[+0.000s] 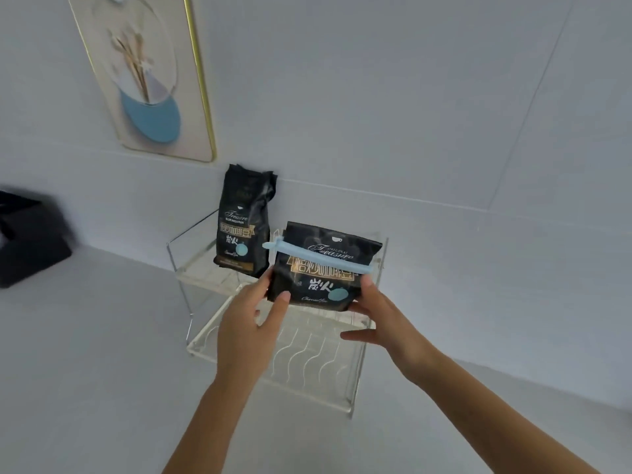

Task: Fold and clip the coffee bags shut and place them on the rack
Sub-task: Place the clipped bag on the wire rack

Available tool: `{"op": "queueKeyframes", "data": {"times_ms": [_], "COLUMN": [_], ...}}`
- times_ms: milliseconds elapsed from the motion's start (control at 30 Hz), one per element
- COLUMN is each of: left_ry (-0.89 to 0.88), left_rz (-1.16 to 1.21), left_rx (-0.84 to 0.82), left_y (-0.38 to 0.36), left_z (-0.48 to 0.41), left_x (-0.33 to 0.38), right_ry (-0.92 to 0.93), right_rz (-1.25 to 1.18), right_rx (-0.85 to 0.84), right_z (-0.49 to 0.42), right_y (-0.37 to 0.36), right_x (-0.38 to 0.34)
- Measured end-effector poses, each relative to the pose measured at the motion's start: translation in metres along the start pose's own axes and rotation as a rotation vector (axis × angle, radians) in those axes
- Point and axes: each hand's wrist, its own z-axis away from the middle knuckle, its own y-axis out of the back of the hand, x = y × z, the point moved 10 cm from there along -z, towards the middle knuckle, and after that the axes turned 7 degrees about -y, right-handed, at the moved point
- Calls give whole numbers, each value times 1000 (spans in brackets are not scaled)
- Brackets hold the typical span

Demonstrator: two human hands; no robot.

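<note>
A person holds a folded coffee bag [325,268] over the clear rack [355,391] that stands on the white table [85,354]. A pale blue clip [318,256] runs across the bag's folded top. The left hand [246,323] has its grip closed on the bag's lower left corner, and the right hand [379,316] is closed on its lower right edge. A second bag [244,224] stands upright on the rack's upper shelf, top unclipped. To place this one well, the person should probably lower it level beside the other bag, set its base flat, then let go with both hands together so it does not tip.
</note>
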Motion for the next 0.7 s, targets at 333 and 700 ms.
{"op": "queueKeyframes", "data": {"times_ms": [333,700], "left_ry": [209,396], "left_rz": [2,-86], "left_rx": [-281,-389], "left_y": [-78,-98], "left_z": [-92,-104], "left_x": [-71,-134], "right_ry": [-188,-357], "right_rz": [46,-255], "right_rx": [84,129], "right_z": [-115,-169], "right_y": [4,-10], "right_x": [11,47]}}
